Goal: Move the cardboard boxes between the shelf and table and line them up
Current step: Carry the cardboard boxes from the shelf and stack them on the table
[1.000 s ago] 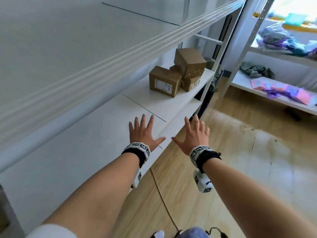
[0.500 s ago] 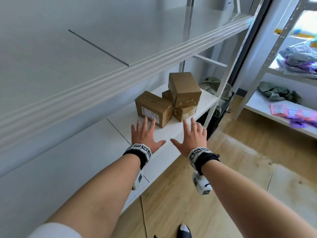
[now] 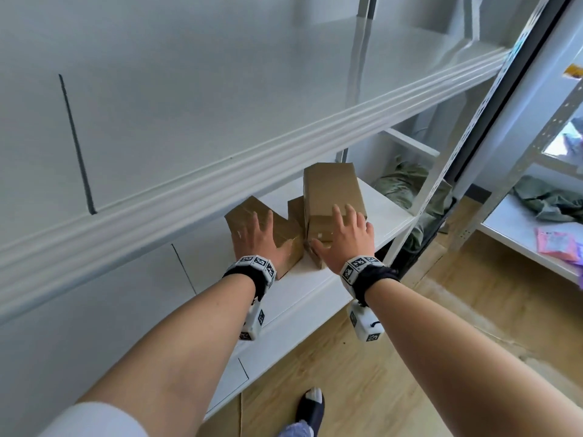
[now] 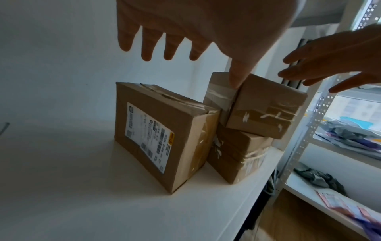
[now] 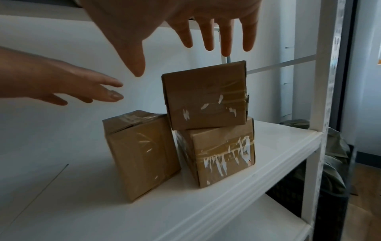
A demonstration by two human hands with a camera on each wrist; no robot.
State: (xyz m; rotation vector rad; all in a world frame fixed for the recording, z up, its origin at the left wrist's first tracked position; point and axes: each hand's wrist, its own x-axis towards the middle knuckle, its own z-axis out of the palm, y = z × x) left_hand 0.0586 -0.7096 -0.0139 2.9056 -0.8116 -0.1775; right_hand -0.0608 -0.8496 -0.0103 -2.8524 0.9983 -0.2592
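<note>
Black wristbands [image 3: 249, 279] with checkered marker cubes, white sleeve [image 3: 94, 419].

right hand [image 5: 164, 24] spread above top box [image 5: 206, 96], three boxes on shelf [image 5: 226, 187]

Storeroom or small parcel-packing room, by the look of it. White boltless metal shelving [image 3: 315, 143] with perforated uprights [image 4: 309, 130] — several bays. Taped cardboard boxes [image 5: 206, 97], one with a printed shipping label [image 4: 148, 137]. Neighbouring rack [image 3: 517, 228] with bagged soft goods and pink packets [image 3: 555, 244]. Light wood-look floor [image 3: 410, 373] — worn patches.
</note>
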